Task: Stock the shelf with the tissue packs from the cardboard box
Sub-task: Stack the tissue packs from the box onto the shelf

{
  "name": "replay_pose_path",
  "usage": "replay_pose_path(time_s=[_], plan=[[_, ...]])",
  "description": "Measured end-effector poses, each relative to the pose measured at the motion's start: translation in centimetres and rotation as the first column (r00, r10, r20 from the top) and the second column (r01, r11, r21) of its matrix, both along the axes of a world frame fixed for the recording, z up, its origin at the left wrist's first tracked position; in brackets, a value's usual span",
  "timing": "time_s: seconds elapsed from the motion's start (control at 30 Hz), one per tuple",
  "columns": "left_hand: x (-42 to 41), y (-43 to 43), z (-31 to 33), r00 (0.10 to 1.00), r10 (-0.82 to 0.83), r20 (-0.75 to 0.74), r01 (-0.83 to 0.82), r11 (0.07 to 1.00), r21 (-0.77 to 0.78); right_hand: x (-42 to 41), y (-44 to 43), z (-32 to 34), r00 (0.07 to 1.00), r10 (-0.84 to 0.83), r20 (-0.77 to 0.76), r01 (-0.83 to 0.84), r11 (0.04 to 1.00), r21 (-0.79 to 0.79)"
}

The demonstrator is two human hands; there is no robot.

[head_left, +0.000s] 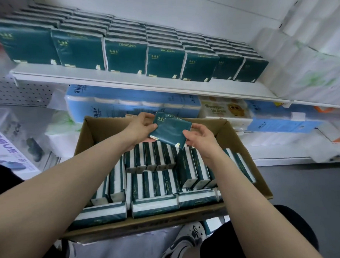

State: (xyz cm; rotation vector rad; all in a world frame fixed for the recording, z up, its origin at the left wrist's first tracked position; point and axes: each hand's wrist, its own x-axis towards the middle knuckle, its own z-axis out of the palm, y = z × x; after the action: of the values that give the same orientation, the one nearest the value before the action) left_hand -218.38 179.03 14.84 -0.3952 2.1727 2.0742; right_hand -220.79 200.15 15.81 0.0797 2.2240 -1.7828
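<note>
The cardboard box (92,133) holds rows of upright tissue packs (159,184). Left hand (141,126) and right hand (200,137) grip one dark-green tissue pack (170,131), broad face up, tilted.

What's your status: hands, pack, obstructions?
Left hand and right hand grip one pack above the box. Box holds many more. Nothing between pack and shelf; front row looks full.
</note>
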Motion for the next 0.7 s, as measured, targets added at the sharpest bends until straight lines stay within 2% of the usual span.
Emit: replay_pose_path(time_s=[0.17, 0.33, 0.5, 0.7], plan=[[-0.7, 1.3, 1.2, 0.998, 0.026, -0.051, -0.023, 0.998, 0.056, -1.4, 1.0, 1.1, 0.997, -0.033, -0.076, 0.031, 0.999, -0.025], [-2.2, 2.5, 2.7, 0.988, 0.048, -0.143, -0.060, 0.995, -0.074, -3.0, 2.3, 2.4, 0.987, -0.104, -0.119, 0.099, 0.994, -0.045], [-4.2, 4.4, 4.3, 0.967, -0.014, -0.253, -0.045, 0.973, -0.227, -4.7, 3.9, 4.2, 0.953, -0.154, -0.260, 0.147, 0.988, -0.046], [-7.1, 7.6, 6.6, 0.933, -0.063, -0.354, -0.038, 0.962, -0.271, -7.8, 6.5, 6.7, 0.885, -0.172, -0.432, 0.217, 0.975, 0.056]])
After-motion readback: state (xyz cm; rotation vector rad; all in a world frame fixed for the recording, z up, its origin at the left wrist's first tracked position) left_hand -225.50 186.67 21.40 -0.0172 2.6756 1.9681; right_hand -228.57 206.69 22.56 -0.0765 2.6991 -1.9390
